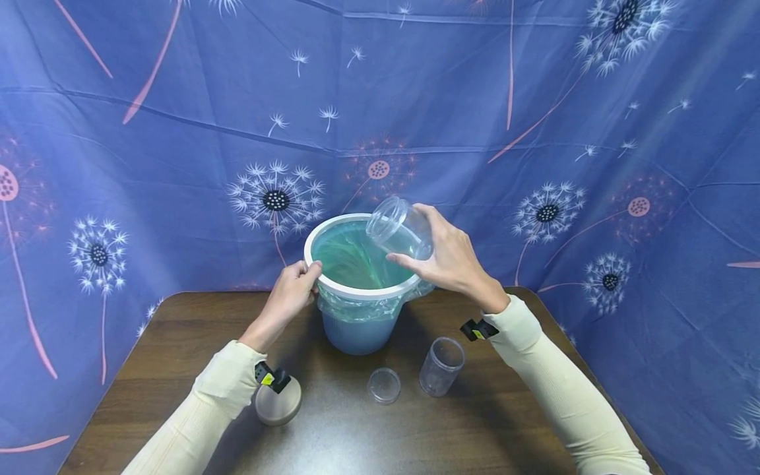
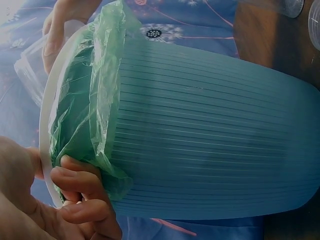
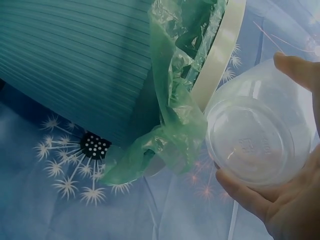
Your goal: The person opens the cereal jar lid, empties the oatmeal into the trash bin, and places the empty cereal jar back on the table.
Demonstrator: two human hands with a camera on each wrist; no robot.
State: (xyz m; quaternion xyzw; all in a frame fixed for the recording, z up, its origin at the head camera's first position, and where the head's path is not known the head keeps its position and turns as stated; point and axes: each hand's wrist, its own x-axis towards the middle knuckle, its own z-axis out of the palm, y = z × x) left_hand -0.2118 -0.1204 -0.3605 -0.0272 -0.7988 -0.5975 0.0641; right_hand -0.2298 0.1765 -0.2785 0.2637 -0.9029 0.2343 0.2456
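A blue ribbed trash bin (image 1: 359,333) with a white rim (image 2: 46,110) stands on the table, lined with a green plastic bag (image 2: 102,95) folded over its edge. My left hand (image 1: 289,293) grips the rim at the left, thumb on top and fingers curled beneath against the bag. Over the bin's right side, my right hand (image 1: 454,257) holds a clear plastic jar (image 1: 404,227), tilted with its mouth toward the bin's opening. The jar's round base (image 3: 252,140) faces the right wrist camera, and no contents can be made out in it.
On the brown wooden table (image 1: 332,442), a second clear jar (image 1: 441,369) stands right of the bin's front. Left of it lies a clear round lid (image 1: 384,386). A beige round lid-like disc (image 1: 279,404) sits by the left wrist. Blue patterned cloth (image 1: 196,132) hangs behind.
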